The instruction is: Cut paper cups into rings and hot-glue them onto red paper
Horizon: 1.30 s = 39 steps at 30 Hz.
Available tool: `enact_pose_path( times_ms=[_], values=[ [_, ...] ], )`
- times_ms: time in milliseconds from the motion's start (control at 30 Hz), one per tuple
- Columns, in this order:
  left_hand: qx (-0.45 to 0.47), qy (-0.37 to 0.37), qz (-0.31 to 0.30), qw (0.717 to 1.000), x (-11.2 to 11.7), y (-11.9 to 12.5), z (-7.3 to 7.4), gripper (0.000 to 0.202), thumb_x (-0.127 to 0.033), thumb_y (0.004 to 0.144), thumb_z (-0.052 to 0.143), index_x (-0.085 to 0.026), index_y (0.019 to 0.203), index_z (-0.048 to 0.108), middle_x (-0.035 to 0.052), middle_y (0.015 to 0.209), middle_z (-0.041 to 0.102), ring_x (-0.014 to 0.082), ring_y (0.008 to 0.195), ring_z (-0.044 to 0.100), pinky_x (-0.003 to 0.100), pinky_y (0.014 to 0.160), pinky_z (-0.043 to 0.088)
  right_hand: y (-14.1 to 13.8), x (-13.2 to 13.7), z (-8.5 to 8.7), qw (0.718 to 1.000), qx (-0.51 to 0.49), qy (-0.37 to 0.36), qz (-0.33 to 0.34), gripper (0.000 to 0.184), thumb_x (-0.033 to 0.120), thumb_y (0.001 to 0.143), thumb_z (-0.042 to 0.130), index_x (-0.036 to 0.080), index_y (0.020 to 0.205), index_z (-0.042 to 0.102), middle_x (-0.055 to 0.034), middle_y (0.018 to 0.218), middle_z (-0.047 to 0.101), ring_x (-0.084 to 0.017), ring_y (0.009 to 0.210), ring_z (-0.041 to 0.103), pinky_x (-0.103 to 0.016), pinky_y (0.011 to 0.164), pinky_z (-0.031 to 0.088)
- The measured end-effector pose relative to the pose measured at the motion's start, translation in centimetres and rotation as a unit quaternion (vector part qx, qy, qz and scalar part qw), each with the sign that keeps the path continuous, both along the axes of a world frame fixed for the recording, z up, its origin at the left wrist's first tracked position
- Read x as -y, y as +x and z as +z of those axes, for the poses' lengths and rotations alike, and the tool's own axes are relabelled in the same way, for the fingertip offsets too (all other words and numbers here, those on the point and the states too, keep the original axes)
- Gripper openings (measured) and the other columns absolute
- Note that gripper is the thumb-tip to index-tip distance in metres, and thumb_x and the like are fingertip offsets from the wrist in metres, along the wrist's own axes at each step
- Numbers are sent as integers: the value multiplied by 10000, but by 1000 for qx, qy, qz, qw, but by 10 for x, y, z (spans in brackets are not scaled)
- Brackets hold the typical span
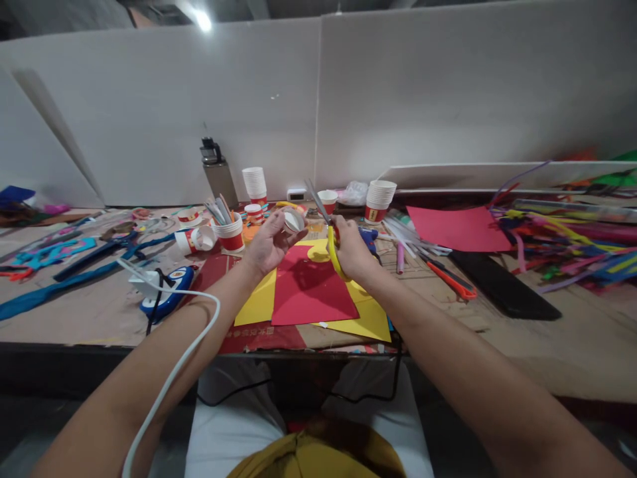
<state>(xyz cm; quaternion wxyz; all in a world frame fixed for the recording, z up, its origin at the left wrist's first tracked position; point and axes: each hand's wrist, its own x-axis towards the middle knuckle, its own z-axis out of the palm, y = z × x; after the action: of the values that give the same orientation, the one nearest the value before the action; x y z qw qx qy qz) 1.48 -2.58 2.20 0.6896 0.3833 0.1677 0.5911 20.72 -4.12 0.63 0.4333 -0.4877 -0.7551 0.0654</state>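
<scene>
In my left hand (269,244) is a small white paper cup piece (293,222), its round opening turned toward me and my fingers closed about it. My right hand (351,249) grips scissors (332,249) by their yellow handle, the grey blades pointing up and to the left. The blades are apart from the cup piece. Below both hands lies a red sheet (313,292) on top of yellow sheets (368,315). A yellow rounded paper piece (318,252) rests near the red sheet's far edge.
A paper cup with pens (229,234) and a tipped cup (195,240) stand left. Cup stacks (381,194) are at the back. An orange cutter (452,279), a black flat slab (507,285) and coloured strips (587,245) lie right. A white cable (199,338) crosses my left forearm.
</scene>
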Motion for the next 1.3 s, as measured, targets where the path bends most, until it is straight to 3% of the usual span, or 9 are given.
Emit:
enact_pose_path(
  times_ms=[233, 400, 533, 800, 1300],
  values=[
    [-36, -38, 41, 998, -4, 2, -1, 408, -534, 810, 640, -159, 969, 611, 59, 824, 719, 167, 744, 720, 157, 477, 477, -3, 8, 10, 999, 41, -24, -13, 341, 176, 799, 562, 168, 1137, 609, -117, 1080, 647, -249, 1018, 568, -387, 906, 456],
    [-21, -34, 42, 998, -1, 3, 3, 327, -452, 824, 664, -154, 949, 615, 75, 904, 718, 177, 848, 717, 197, 625, 547, -4, 9, 10, 1000, 26, -15, 1, 332, 349, 855, 576, 176, 1135, 617, -112, 1121, 660, -246, 1035, 574, -399, 923, 446],
    [-25, 21, 18, 999, 3, 2, 3, 305, -343, 767, 749, -191, 998, 620, 42, 976, 700, 173, 935, 695, 228, 733, 563, -3, 7, 7, 999, 32, -10, 13, 389, 366, 863, 576, 168, 1197, 601, -125, 1205, 634, -250, 1129, 550, -399, 985, 416],
    [-52, 74, 10, 996, 7, 4, 4, 436, -390, 666, 819, -219, 1010, 614, 11, 966, 676, 132, 852, 667, 185, 619, 528, -6, 9, 4, 999, 48, 12, -2, 407, 355, 845, 598, 185, 1214, 609, -127, 1136, 634, -260, 1053, 575, -407, 925, 457],
    [-47, 66, 21, 997, 5, 4, 4, 432, -454, 716, 767, -196, 1036, 634, 40, 956, 712, 176, 846, 711, 211, 606, 529, -6, 14, 7, 999, 48, -6, 21, 435, 245, 823, 598, 207, 1256, 584, -116, 1141, 587, -244, 1016, 574, -376, 858, 497]
  ],
)
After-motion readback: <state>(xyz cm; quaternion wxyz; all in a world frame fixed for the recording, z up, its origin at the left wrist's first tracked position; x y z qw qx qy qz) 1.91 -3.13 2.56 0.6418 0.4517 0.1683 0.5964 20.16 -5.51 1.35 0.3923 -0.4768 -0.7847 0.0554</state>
